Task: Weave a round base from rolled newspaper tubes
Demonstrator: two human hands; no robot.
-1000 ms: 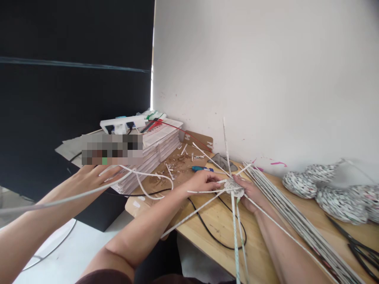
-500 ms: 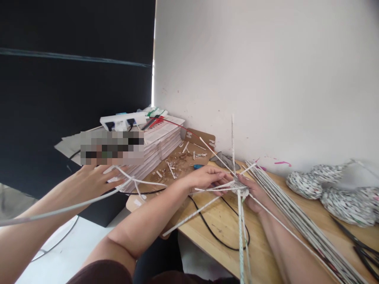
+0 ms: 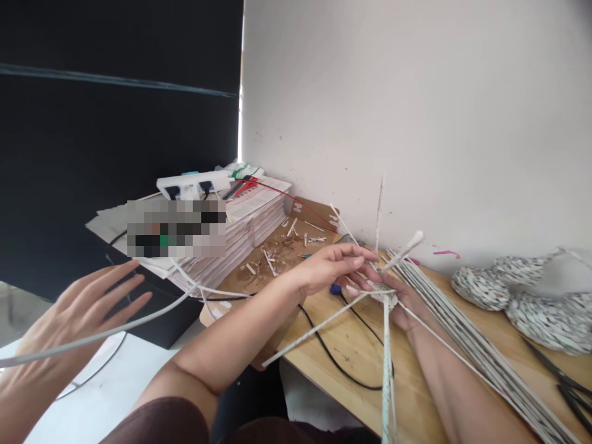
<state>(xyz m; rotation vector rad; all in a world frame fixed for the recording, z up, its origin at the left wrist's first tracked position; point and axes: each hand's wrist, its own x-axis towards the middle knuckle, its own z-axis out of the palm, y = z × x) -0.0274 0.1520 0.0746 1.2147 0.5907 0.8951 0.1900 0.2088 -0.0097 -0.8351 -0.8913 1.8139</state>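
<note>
Several rolled-paper strips radiate from a small woven paper centre [image 3: 385,297] above the wooden table [image 3: 342,364]. Its right side is gripped by my right hand [image 3: 407,303], whose fingers are partly hidden behind the weave. My left hand [image 3: 340,268] is at the left of the centre, fingers loosely curved and apart among the strips; I make out nothing held in it. One thick strip [image 3: 402,251] slants up to the right, and another points down toward the front edge.
Another person's open hand [image 3: 87,308] is at left, beside a white cable [image 3: 152,320]. Behind it are a paper stack [image 3: 250,231] and power strip [image 3: 194,184]. On the right lie long paper rods [image 3: 467,333], woven paper pieces [image 3: 548,320] and black scissors [image 3: 562,376]. Paper scraps litter cardboard [image 3: 282,246].
The other person's hand has drawn back left from the paper stack. My left hand has risen slightly and shifted right. The woven centre has moved a little right, and its strips have changed angle.
</note>
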